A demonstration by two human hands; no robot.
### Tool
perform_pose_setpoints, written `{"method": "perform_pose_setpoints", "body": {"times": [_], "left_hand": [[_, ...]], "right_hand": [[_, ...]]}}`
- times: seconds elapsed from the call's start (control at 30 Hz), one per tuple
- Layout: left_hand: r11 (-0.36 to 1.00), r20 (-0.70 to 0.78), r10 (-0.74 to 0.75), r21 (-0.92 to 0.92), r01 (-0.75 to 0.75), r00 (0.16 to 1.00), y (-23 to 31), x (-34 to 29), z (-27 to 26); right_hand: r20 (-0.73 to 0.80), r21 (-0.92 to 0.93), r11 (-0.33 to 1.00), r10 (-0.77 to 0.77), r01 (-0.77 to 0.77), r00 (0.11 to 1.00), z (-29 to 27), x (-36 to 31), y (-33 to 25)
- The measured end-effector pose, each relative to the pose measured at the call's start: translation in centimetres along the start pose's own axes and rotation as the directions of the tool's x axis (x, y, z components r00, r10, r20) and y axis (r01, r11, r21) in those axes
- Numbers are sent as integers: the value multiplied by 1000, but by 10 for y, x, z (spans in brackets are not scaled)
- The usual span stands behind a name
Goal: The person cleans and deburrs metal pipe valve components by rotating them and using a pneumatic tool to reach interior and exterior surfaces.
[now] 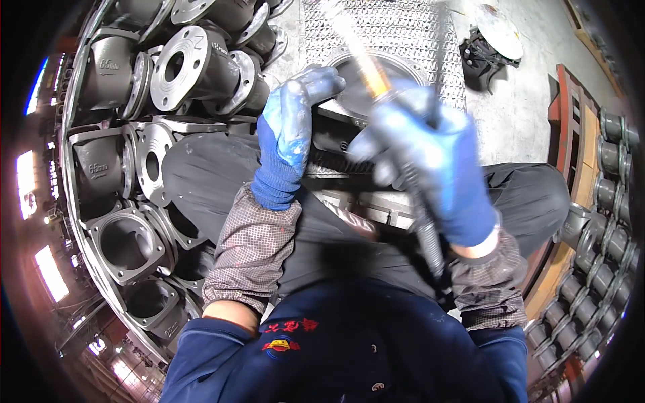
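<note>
My right hand [430,141], in a blue coated glove and smeared by motion, is closed around a long, blurred power tool [376,80]. The tool has a brass-coloured collar and a bright shaft pointing up and left; a black ribbed hose [426,235] runs down from it. In front of me is a grey cast valve body [346,77] with a round flanged opening, partly hidden by the tool and gloves. My left hand [292,111], in a matching glove, is at the left edge of this flange, fingers stretched rightward and together. Whether they press on the rim is unclear.
Several grey flanged castings [107,70] are stacked close along my left. A patterned metal work surface [396,27] lies beyond the valve body. A round-seated stool [500,37] stands at the far right, near a red-brown rack [564,121]. More castings [584,282] line the right.
</note>
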State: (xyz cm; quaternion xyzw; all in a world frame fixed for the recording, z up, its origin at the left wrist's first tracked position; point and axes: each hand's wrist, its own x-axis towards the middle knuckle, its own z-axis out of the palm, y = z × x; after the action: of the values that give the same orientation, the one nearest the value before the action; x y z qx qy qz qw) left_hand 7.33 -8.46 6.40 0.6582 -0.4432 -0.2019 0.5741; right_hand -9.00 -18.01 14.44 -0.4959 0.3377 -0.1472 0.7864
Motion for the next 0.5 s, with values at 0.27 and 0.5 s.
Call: {"method": "perform_pose_setpoints", "body": {"times": [0.27,0.5], "left_hand": [[562,541,70,673,-482,838,33,54,-3],[730,805,-493,589,-346,329,-20,120,42]], "right_hand": [[-364,-50,951,-301,304,882,-73,70,49],[-351,16,971,-219,239,911,-60,75,55]]}}
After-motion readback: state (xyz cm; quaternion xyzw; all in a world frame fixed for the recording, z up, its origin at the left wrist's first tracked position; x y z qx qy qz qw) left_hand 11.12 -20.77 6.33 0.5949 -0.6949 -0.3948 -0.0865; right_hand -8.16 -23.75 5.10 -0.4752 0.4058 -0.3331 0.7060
